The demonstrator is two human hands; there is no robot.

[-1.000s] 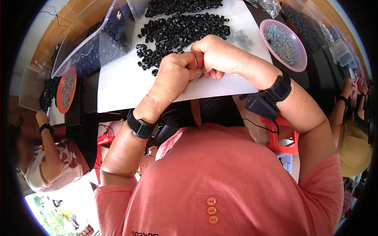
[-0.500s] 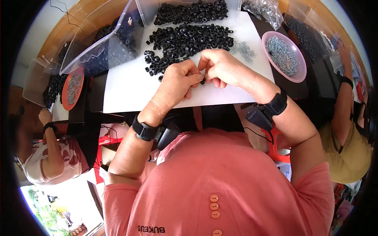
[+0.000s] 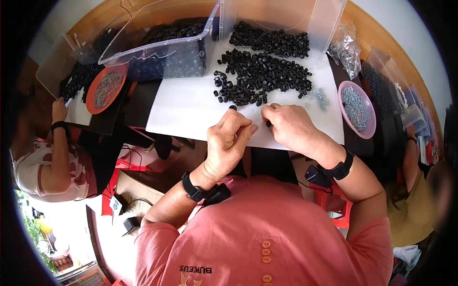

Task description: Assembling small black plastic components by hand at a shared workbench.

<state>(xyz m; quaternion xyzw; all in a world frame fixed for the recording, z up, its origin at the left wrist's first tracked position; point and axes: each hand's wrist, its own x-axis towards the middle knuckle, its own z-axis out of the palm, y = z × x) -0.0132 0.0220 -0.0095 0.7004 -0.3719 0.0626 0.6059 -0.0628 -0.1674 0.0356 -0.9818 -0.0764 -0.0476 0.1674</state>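
Note:
My left hand (image 3: pixel 230 138) is curled above the near part of a white sheet (image 3: pixel 183 107), thumb against the bent fingers. Whatever it may pinch is too small or hidden to make out. Just beyond its knuckles lies a single black piece (image 3: pixel 233 107). My right hand (image 3: pixel 292 127) is closed a little to the right, apart from the left. Between its fingers shows a small black part (image 3: pixel 268 124), mostly covered. Ahead of both hands spreads a pile of small black round parts (image 3: pixel 267 76). To its right lies a scatter of tiny silvery metal pieces (image 3: pixel 318 98).
A pink bowl (image 3: pixel 373 125) of small metal pieces stands at the right, near a clear plastic bag (image 3: pixel 346 50). Clear bins (image 3: pixel 164 66) with black parts stand at the back. On the left, a co-worker's hand (image 3: pixel 59 109) is near an orange bowl (image 3: pixel 123 83); another person sits at right.
My hands have moved apart from where they met; the right one keeps a black part. The whole view has shifted, with the sheet and pile now lower and further right.

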